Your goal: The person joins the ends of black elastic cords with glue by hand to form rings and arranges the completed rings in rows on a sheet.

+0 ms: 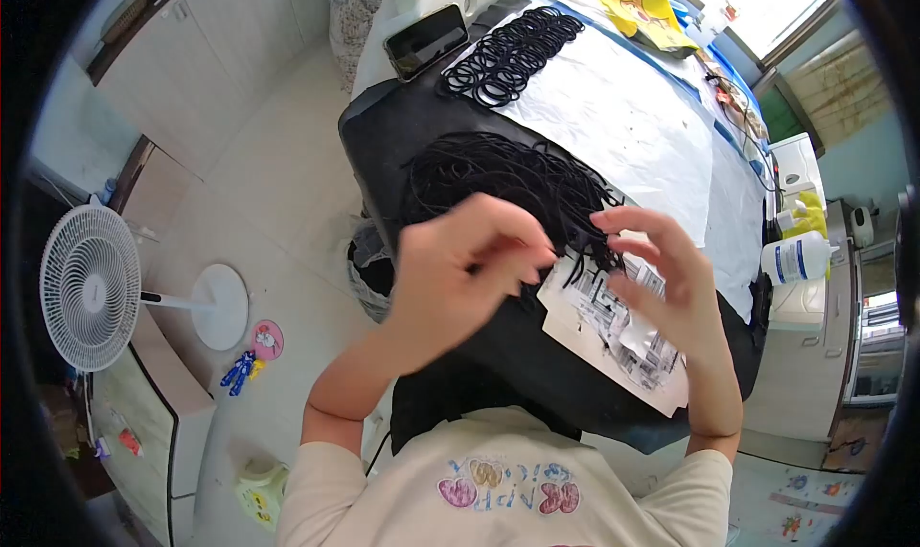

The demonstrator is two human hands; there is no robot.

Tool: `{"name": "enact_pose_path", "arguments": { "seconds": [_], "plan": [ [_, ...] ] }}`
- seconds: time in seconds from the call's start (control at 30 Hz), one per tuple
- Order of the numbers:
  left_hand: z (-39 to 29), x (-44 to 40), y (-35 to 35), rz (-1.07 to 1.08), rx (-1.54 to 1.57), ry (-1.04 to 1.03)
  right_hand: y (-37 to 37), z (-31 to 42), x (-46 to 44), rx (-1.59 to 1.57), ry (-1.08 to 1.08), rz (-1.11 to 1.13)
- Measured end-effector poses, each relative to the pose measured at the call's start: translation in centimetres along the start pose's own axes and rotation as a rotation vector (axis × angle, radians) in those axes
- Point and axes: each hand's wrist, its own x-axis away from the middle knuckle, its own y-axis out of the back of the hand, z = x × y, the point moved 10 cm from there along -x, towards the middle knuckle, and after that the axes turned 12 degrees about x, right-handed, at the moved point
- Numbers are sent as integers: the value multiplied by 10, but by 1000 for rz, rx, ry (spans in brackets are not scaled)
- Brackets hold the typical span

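Note:
Both of my hands are raised over the near part of the black-covered table. My left hand (470,274) is curled, thumb and fingertips close together at the edge of a pile of black cords (489,169); whatever they pinch, if anything, is too small to make out. Opposite it, my right hand (666,274) has its fingers apart, above a printed sheet (594,331) marked with black smudges. Short black cord ends (578,271) show between the two hands. Farther back, rows of black rings (513,54) lie on white paper (613,102).
A phone (426,42) stands at the table's back left corner. A white bottle (797,258) is at the right, a yellow bag (647,12) at the back. On the floor to the left are a white fan (93,286) and, beside the table, a bin with a bag (369,269).

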Motion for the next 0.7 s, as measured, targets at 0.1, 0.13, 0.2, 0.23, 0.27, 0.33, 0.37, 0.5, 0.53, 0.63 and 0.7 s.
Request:
{"name": "enact_pose_path", "arguments": {
  "seconds": [0.1, 0.13, 0.2, 0.23, 0.27, 0.33, 0.37, 0.5, 0.53, 0.63, 0.7],
  "plan": [
    [-13, 15, -48, 134, -227, -215, -9, 16, 37, -205, 60, 92],
    [-12, 23, -61, 163, -231, -242, -14, 14, 48, -317, 24, 141],
    [-4, 36, -80, 217, -142, -249, -17, -10, 69, -354, -84, 154],
    [-7, 40, -86, 230, -174, -251, -18, -25, 81, -449, -182, 148],
    [-10, 43, -92, 243, -205, -255, -18, -39, 93, -542, -280, 142],
    [2, 55, -110, 502, -240, -156, -2, -61, 113, -562, -309, 58],
    [9, 63, -117, 633, -257, -106, 7, -70, 122, -573, -324, 16],
    [39, 97, -133, 924, -96, 36, 17, -82, 140, -729, -285, -12],
    [43, 101, -136, 938, -52, 79, 16, -84, 145, -838, -265, -16],
    [49, 106, -142, 972, 55, 203, 9, -90, 155, -1159, -179, -4],
    [51, 102, -145, 917, 121, 255, 9, -87, 154, -1152, -138, -58]
  ]
}}
